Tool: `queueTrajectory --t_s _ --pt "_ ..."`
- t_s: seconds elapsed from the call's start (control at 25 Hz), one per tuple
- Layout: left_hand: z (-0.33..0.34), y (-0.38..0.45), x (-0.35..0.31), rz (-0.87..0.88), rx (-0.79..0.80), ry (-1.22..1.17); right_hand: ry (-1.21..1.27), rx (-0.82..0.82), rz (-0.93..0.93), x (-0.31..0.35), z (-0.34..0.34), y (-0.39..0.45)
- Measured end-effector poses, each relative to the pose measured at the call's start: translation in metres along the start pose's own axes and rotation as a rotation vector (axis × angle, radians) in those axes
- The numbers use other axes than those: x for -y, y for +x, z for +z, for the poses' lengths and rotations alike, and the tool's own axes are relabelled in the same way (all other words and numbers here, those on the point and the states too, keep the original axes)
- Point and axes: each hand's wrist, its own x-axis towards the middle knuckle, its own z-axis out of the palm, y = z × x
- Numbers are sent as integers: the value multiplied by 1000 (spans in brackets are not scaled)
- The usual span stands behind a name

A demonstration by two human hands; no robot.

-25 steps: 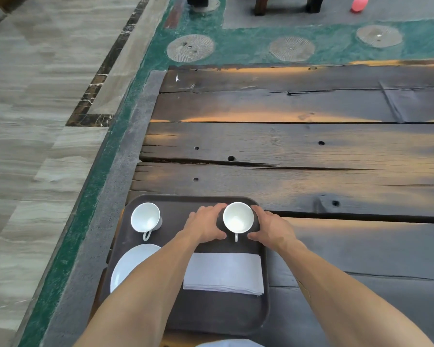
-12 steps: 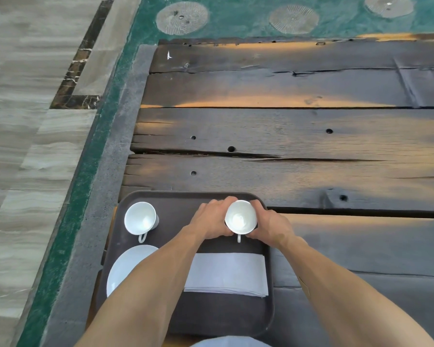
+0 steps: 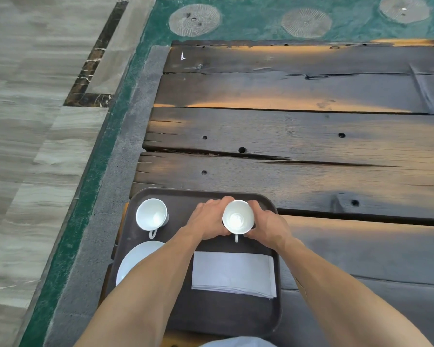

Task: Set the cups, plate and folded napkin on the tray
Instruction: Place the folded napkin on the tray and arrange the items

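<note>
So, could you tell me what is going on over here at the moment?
A person is laying out a dark brown tray on a weathered wooden table. The left hand and right hand cup a white teacup from either side at the tray's far right corner, its handle pointing toward the person. A second white teacup stands at the far left, a white plate sits in front of it, partly hidden by the left forearm, and a folded white napkin lies at the near right.

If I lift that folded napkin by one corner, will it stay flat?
Probably not: the folded napkin looks like thin layered cloth, so it would likely droop and unfold. It seems light. On the smooth tray, it may slide when pushed.
</note>
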Motion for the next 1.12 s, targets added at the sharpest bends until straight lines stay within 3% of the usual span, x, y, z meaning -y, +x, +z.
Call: queueTrajectory --t_s 1.12 --pt "6 -4 3 -31 -17 -26 45 -25 7 9 8 -6"
